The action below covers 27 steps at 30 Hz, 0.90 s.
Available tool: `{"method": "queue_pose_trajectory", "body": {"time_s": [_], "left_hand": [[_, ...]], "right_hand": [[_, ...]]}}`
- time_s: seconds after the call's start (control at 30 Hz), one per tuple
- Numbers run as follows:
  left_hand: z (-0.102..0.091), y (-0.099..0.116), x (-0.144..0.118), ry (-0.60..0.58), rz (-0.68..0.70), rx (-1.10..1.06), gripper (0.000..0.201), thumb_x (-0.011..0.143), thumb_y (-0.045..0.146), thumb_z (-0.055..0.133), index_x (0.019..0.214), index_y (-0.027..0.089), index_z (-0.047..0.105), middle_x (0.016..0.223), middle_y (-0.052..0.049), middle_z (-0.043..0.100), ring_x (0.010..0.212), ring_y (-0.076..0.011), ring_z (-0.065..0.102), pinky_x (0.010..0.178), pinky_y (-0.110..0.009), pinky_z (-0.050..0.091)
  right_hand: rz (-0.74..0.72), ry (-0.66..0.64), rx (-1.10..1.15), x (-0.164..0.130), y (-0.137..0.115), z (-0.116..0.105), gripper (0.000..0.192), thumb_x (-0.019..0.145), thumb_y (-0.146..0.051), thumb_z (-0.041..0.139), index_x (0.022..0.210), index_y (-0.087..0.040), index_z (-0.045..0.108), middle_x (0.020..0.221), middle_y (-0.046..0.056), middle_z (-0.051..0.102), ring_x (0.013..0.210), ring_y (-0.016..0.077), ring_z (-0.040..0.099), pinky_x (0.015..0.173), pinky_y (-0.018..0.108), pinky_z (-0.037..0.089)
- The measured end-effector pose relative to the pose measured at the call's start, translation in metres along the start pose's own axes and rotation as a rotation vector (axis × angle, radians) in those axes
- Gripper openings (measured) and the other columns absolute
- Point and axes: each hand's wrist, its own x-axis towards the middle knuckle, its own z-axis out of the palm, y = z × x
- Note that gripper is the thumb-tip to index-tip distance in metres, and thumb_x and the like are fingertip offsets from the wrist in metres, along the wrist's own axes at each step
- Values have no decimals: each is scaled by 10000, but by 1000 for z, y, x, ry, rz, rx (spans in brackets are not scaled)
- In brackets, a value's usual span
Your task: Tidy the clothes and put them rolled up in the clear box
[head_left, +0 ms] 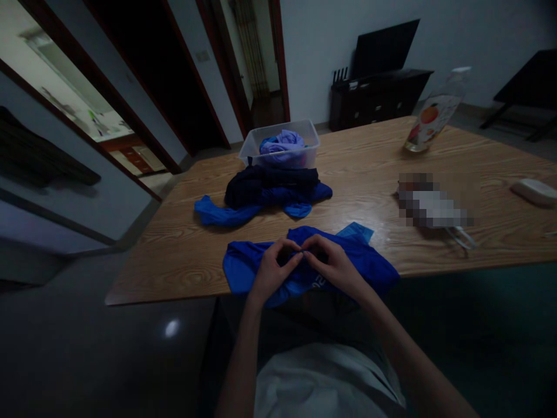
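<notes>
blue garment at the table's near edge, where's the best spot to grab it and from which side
Grip the blue garment at its bunched middle top edge, coming from the near side. The cloth rises into a fold there, easy to pinch, where the left hand and right hand already hold it. Its outer parts lie flat on the table or droop over the edge, so they probably offer less purchase.

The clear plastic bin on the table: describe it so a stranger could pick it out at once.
Start at the long wooden table and look to its far left end, past the pile of dark and blue clothes. There stands the clear plastic bin, a shallow rectangular tub. It alone holds clothes, a lavender and blue bundle, while the tall bottle stands far to the right.
</notes>
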Motion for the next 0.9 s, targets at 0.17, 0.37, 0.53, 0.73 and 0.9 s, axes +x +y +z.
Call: {"method": "queue_pose_trajectory", "body": {"time_s": [0.17, 0.37, 0.53, 0.73, 0.9], "left_hand": [[1, -2, 0, -1, -20, 18, 298, 915, 419, 761, 1106, 205, 681, 1075, -45, 717, 1039, -197, 690, 954, -304, 530], [0, -6, 1, -3, -10, 15, 252, 926, 419, 748, 1041, 201, 696, 1032, -31, 719, 1006, -188, 680, 934, -293, 521], [0, -4, 0, 11, -18, -23, 242, 916, 407, 761, 1030, 202, 703, 1031, -31, 722, 1021, -196, 683, 957, -303, 524], [0, -7, 1, 13, -7, -47, 234, 902, 393, 780, 1018, 204, 706, 1027, -29, 722, 1011, -192, 687, 957, -305, 532], [0, -8, 0, 19, 2, -42, 238, 895, 381, 784, 1027, 204, 695, 1033, -34, 716, 1014, -193, 685, 962, -311, 537]], "right_hand": [[-5, 2, 4, -1, 0, 0, 102, 1009, -288, 637, 1078, -213, 641, 981, 41, 656, 858, 199, 598, 719, 299, 442], [10, 4, 10, -2, 2, 0, 93, 996, -288, 648, 1048, -212, 637, 914, 21, 625, 778, 178, 556, 660, 285, 406], [9, 16, -14, -2, 2, 1, 131, 1029, -325, 628, 1102, -216, 633, 951, 38, 656, 825, 195, 598, 708, 302, 448], [-6, -19, 10, 0, -1, 0, 171, 1061, -376, 601, 1107, -219, 653, 1011, 53, 686, 907, 215, 637, 772, 321, 481], [6, -18, 26, -1, -1, -2, 158, 1047, -366, 618, 1091, -220, 661, 986, 44, 678, 892, 212, 626, 751, 315, 473]]}}
